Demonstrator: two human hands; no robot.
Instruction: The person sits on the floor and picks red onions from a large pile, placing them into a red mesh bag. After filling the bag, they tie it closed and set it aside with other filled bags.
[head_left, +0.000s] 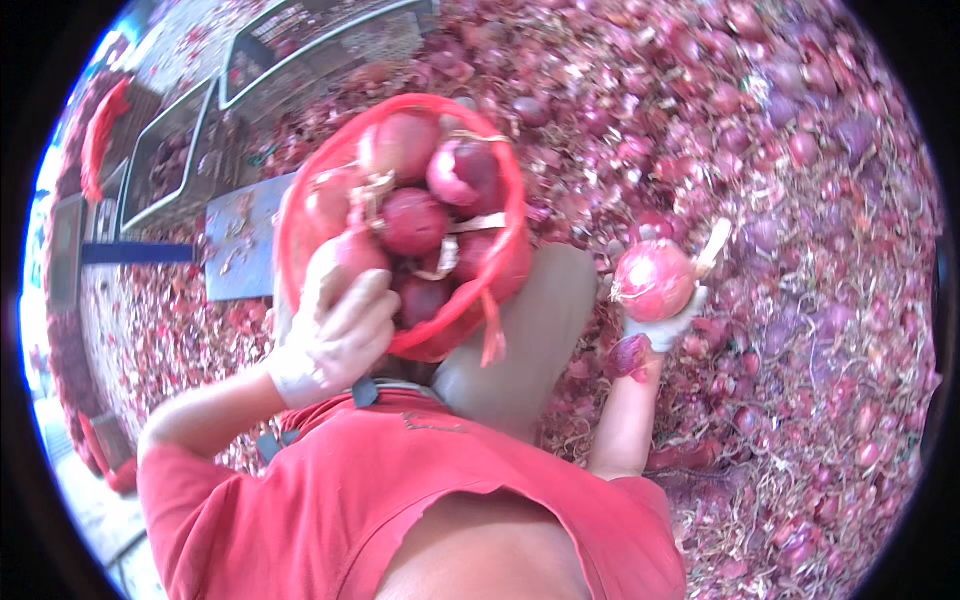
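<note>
A red mesh bag (517, 225) stands open-mouthed in front of me, held round, with several red onions (414, 222) inside. My left hand (341, 330), in a pale glove, reaches over the bag's near left rim and grips a red onion (349, 259) there. Out to the right, my right hand (667, 326), also gloved, holds a large red onion (654, 280) with a dry stalk and roots. A piece of onion skin (628, 355) lies by the right wrist. What supports the bag underneath is hidden.
Red onions and loose skins (780, 300) cover the ground at the right. Plastic crates (202, 150) stand at the upper left. Beside the bag is a platform scale (240, 247) with a blue post (139, 253). My knee (525, 337) is right of the bag.
</note>
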